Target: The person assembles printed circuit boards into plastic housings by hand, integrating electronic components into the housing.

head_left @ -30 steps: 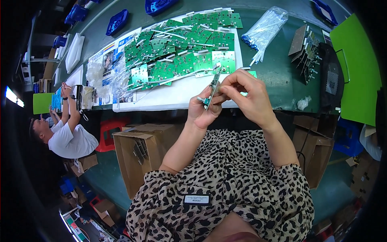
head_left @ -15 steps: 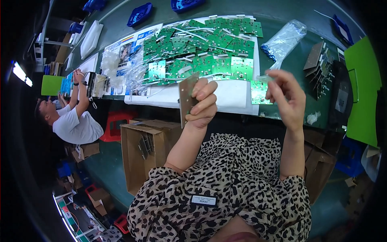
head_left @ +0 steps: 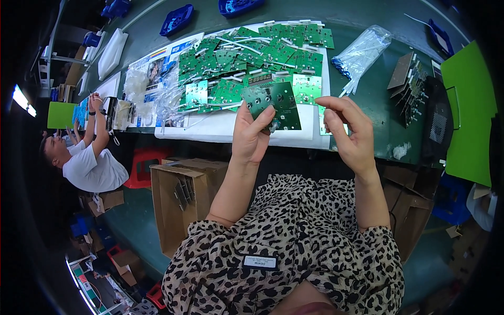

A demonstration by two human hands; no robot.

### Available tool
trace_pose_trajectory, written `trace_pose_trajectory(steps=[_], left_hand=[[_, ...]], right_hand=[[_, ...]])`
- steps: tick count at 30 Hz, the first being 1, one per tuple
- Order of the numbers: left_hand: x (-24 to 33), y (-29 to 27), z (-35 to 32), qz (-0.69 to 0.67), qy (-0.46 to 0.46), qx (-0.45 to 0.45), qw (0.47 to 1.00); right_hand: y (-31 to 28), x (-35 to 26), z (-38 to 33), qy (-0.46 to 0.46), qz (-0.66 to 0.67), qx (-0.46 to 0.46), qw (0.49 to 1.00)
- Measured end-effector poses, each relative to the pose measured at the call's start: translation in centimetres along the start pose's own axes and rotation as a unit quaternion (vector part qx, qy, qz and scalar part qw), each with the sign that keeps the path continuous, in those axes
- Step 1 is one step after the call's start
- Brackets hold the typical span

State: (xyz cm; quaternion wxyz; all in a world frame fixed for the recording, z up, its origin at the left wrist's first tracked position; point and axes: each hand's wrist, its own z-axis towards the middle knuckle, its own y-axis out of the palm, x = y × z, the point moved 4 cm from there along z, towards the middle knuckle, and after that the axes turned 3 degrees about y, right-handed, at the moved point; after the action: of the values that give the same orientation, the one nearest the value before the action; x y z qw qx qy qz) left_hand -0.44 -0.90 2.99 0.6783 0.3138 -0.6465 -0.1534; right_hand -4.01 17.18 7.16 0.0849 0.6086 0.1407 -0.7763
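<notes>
My left hand grips a green circuit board, thumb across its component side. The board is tilted, with a dark digit display along its top edge. My right hand is raised to the right of it, index finger and thumb apart and the other fingers curled; nothing shows between the fingertips. Behind both hands lies a heap of green circuit boards with white cables, spread over white sheets. One more board partly shows behind my right fingers.
A clear bag of white strips with blue ends lies right of the heap. Boards stand in a row further right, near a bright green panel. Cardboard boxes stand below the table edge. Another person works at the left.
My left hand has turned the board from edge-on to component side up and moved it slightly right. My right hand has come lower and left, closer to the board.
</notes>
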Motion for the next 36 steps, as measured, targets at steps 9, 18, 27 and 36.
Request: trace_pose_trajectory(steps=[9, 18, 27, 36], left_hand=[[-0.4, 1.7, -0.9, 0.097, 0.063, 0.002, 0.993], [-1.5, 1.8, -1.9, 0.179, 0.11, -0.008, 0.978], [-2.4, 1.8, -2.9, 0.295, 0.146, -0.02, 0.944], [-2.6, 1.3, -2.9, 0.253, 0.171, -0.001, 0.952]], right_hand=[[0.7, 0.6, 0.7, -0.087, -0.079, 0.044, 0.992], [1.1, 1.4, 0.5, -0.078, -0.13, 0.099, 0.983], [0.7, 1.7, 0.3, -0.087, -0.155, 0.122, 0.977], [1.2, 2.7, 0.7, -0.1, -0.093, 0.093, 0.986]])
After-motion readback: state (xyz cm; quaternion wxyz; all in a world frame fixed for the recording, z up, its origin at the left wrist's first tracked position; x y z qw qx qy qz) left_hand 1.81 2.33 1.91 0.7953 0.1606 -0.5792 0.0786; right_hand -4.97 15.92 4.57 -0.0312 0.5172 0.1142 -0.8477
